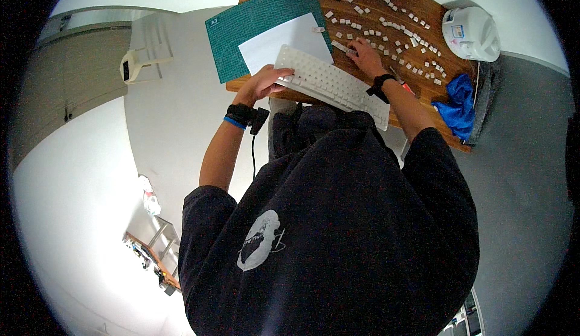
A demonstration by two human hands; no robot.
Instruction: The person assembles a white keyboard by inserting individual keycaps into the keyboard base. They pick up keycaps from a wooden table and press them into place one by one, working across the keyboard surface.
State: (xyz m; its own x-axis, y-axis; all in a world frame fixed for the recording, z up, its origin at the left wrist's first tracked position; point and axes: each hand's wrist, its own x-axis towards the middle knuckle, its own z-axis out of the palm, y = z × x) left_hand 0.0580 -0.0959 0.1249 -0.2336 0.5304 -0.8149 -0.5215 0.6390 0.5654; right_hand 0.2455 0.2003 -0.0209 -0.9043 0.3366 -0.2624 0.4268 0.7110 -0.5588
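A white keyboard (329, 82) lies at a slant along the near edge of the table, its right end toward my body. My left hand (267, 82) grips its left end, the thumb over the top and the other fingers partly hidden below. Beyond the keyboard, my right hand (365, 58) is closed at the right end of a long white keycap (342, 47), fingers bent against it. Several rows of loose white keycaps (396, 25) spread over the wooden table past that hand. Part of the keyboard is hidden by my right wrist.
A green cutting mat (260, 19) with a white sheet (272, 40) lies at the left. A white plastic tub (470, 33) stands at the far right, a blue cloth (457, 106) at the right edge. A red-ended tool (406, 88) lies by my right wrist.
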